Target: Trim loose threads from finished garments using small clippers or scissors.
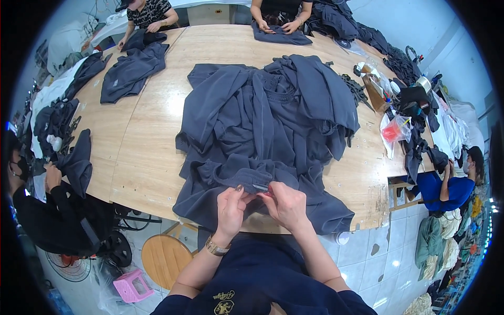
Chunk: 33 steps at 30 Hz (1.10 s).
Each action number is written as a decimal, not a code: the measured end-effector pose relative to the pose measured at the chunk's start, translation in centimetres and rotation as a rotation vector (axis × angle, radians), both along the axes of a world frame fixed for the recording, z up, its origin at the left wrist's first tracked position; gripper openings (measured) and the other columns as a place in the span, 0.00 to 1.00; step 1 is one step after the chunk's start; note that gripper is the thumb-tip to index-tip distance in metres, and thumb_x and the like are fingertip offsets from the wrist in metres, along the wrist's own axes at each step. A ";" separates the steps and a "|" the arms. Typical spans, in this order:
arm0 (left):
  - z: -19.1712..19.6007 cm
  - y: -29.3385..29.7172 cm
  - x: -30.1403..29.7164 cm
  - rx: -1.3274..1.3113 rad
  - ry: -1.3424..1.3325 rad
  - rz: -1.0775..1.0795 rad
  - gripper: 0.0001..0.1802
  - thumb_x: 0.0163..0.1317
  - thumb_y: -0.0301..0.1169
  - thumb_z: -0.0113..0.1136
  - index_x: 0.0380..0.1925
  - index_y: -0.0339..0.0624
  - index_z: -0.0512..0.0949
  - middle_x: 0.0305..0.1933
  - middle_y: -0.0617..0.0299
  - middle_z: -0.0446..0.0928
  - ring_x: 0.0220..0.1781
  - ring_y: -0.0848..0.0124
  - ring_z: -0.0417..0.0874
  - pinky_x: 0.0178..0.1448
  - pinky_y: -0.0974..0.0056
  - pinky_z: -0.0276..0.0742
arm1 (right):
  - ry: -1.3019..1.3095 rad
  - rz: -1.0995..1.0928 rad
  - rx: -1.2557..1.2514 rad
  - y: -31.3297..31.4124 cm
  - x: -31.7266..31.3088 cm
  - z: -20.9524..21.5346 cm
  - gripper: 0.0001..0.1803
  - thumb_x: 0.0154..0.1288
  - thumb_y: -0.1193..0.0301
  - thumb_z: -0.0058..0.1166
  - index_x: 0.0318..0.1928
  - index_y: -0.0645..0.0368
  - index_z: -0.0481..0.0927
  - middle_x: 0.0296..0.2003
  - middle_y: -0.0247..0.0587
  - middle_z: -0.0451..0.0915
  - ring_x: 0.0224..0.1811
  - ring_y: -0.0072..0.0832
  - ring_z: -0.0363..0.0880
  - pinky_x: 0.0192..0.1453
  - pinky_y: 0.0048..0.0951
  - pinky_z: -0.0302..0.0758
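Note:
A dark grey garment (231,170) with a gathered waistband lies at the table's near edge, in front of a large heap of similar garments (268,115). My left hand (230,207) pinches the waistband between thumb and fingers. Close beside it, my right hand (287,205) is closed around a small red-handled tool (267,193) with a pale metal tip against the cloth. My fingers cover most of that tool, so its exact kind is hidden.
Around the wooden table (149,126), several people handle dark cloth. Clutter with a plastic-bagged red drink (392,132) stands along the right side. A round wooden stool (166,261) and a pink plastic stool (133,286) are on the floor at the lower left.

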<state>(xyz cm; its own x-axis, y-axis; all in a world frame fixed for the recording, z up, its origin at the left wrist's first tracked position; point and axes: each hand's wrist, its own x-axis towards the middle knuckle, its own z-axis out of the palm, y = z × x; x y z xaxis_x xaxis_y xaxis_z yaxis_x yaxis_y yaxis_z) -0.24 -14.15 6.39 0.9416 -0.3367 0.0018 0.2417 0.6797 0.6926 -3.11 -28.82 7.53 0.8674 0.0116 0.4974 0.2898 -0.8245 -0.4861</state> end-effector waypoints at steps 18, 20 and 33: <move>-0.6 0.0 -0.4 0.139 -0.020 0.042 0.13 0.67 0.27 0.40 0.36 0.29 0.73 0.42 0.51 0.77 0.45 0.66 0.78 0.55 0.63 0.71 | 0.004 0.034 -0.071 0.2 0.0 0.4 0.12 0.54 0.64 0.60 0.29 0.58 0.72 0.20 0.36 0.74 0.18 0.32 0.74 0.21 0.28 0.68; -0.8 0.1 -0.4 0.129 -0.037 0.042 0.13 0.67 0.27 0.39 0.36 0.29 0.73 0.42 0.51 0.77 0.46 0.66 0.78 0.55 0.63 0.71 | 0.001 0.031 -0.069 0.2 0.0 0.3 0.12 0.54 0.64 0.60 0.30 0.58 0.72 0.20 0.36 0.74 0.18 0.32 0.74 0.21 0.28 0.68; -2.2 0.5 -0.7 0.348 -0.062 0.050 0.15 0.67 0.26 0.38 0.43 0.24 0.72 0.45 0.52 0.75 0.48 0.68 0.76 0.56 0.66 0.69 | -0.007 0.022 -0.129 0.2 -0.1 0.5 0.13 0.56 0.61 0.57 0.30 0.56 0.72 0.19 0.33 0.70 0.18 0.27 0.73 0.21 0.26 0.68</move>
